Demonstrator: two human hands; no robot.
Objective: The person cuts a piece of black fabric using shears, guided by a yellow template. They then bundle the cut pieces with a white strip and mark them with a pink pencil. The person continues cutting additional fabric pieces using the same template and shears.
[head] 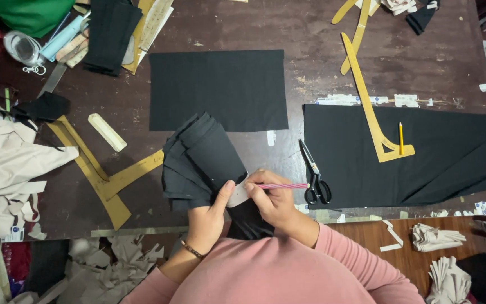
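At the near edge of a scarred wooden worktop (310,45), a person's right hand (274,201) has its fingers pinched on a pink pencil (282,186), whose long axis runs left to right, tip aimed at a small pale card (236,195). The left hand (208,217) holds that card down, thumb pressed on it, over a stack of folded black fabric pieces (201,160) (fanned away toward the far side). Black-handled scissors (315,183) lie just right of the pencil's end.

Tailoring workshop: scarred worktable (333,50), black cut fabric (218,89), wooden pattern rulers (367,95), scissors (315,183), offcuts.
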